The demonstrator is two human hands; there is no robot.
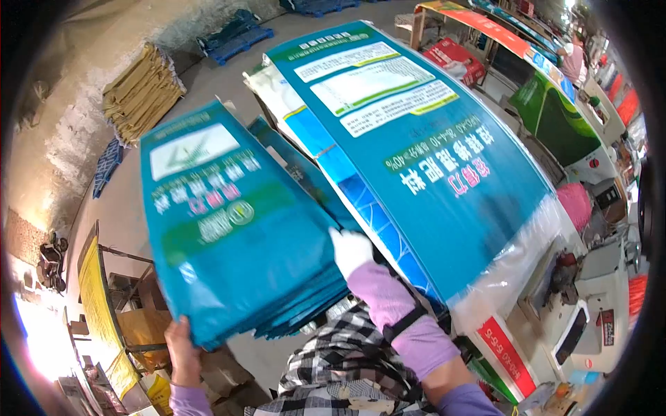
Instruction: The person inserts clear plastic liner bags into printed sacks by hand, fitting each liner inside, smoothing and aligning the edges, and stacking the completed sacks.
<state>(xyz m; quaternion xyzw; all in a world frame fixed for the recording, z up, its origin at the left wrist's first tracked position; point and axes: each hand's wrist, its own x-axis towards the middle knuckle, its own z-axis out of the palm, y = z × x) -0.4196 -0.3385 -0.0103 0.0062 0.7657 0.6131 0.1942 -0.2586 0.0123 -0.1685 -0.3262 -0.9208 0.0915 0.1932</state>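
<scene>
A thick stack of teal printed fertilizer bags [277, 256] lies tilted in front of me, its layered edges showing along the near side. My left hand [183, 350], bare with a lilac sleeve, grips the near left corner, thumb on the edge and fingers partly hidden. On the opposite side, my right hand [352, 251] in a white glove holds the near right edge, its fingertips partly out of sight. Just beyond it is a larger teal printed sheet [444, 187], draped over a pile with blue-and-white sheets [371, 208] along its side.
Sewing machines [596, 326] stand at the right. A bundle of tan sacks [142, 90] leans near the left wall, and blue pallets [239, 45] lie farther back. A yellow-covered frame [100, 298] stands at lower left. Another person [574, 62] is at far right.
</scene>
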